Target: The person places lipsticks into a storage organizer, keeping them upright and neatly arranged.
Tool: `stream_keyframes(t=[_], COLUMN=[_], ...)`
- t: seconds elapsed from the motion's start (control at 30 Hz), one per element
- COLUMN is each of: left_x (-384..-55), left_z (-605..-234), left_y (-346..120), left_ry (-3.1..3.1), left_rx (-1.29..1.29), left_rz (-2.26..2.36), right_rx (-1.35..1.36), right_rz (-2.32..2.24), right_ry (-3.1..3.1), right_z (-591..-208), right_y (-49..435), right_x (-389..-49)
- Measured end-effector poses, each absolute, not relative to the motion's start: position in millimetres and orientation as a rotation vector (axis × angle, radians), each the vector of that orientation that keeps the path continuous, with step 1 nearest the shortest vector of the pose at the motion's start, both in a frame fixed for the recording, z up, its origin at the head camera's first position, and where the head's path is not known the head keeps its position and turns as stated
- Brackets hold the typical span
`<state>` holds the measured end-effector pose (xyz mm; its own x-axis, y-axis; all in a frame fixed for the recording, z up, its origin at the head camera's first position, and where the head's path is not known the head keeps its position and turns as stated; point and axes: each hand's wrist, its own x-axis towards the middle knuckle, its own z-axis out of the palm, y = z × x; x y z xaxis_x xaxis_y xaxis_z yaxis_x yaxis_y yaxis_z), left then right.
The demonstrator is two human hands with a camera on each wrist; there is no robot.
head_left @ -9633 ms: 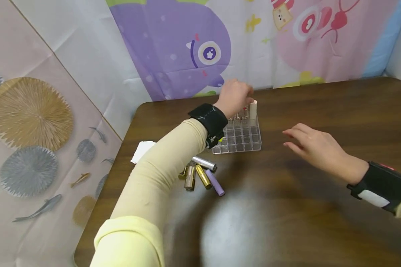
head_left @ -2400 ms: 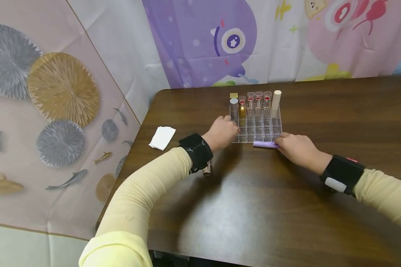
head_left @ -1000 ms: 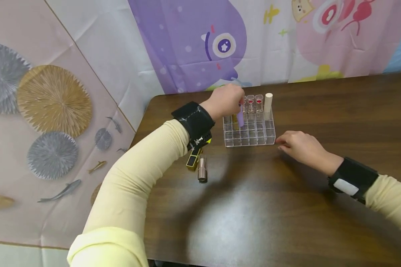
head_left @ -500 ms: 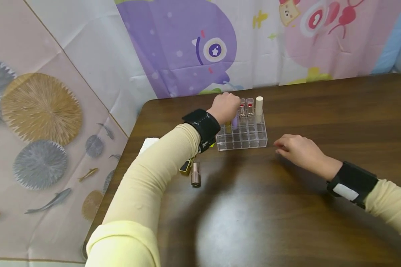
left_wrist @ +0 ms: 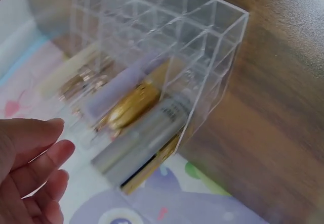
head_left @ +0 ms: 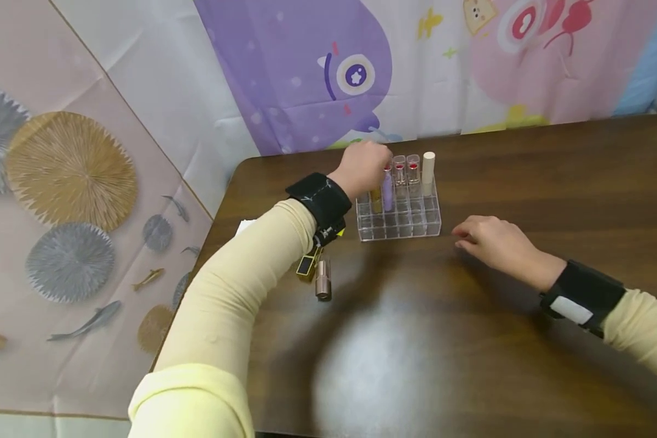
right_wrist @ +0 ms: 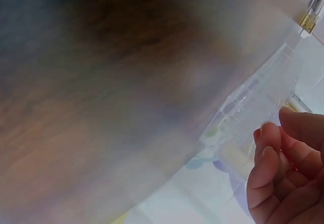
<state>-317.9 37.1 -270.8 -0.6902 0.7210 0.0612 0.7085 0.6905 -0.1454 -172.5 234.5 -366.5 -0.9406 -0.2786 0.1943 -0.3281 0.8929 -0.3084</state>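
Observation:
My left hand (head_left: 363,165) is at the left back of a clear plastic lipstick organizer (head_left: 399,232). In the left wrist view its fingers are loosely bent, holding nothing, just apart from the upright tubes. A slim lilac tube (left_wrist: 119,90) stands in a slot beside a gold lipstick tube (left_wrist: 134,105) and a silver tube (left_wrist: 139,138). Further right in the rack are red lipsticks (head_left: 399,170) under clear caps and a cream-white tube (head_left: 428,167). My right hand (head_left: 495,240), fingers loosely curled and holding nothing, rests near the organizer's front right corner.
On the table in front of the organizer lie a rose-gold lipstick tube (head_left: 323,280) and a black-and-gold lipstick case (head_left: 307,266). White paper (head_left: 245,225) shows partly behind the left sleeve. A printed curtain (head_left: 301,79) hangs along the table's back edge.
Silver, gold and lilac tubes went from the table into the organizer. The right hand touched the lilac tube at the front; the left hand then carried it to a slot and let go.

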Motion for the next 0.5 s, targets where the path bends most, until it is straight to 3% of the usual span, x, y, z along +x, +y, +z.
stream_keyframes(t=[0.23,0.5], left_x=[-317,-317], left_z=[-253,-274], left_y=[10,-32], left_ry=[-2.812,-2.918], left_rx=[-1.143,-1.041], left_rz=[-0.045,-0.128], right_rx=[0.548,0.787], right_rz=[0.501,0.478], right_ry=[-2.894,-2.843], right_z=[-357,-347], right_y=[235,207], right_x=[-180,-196])
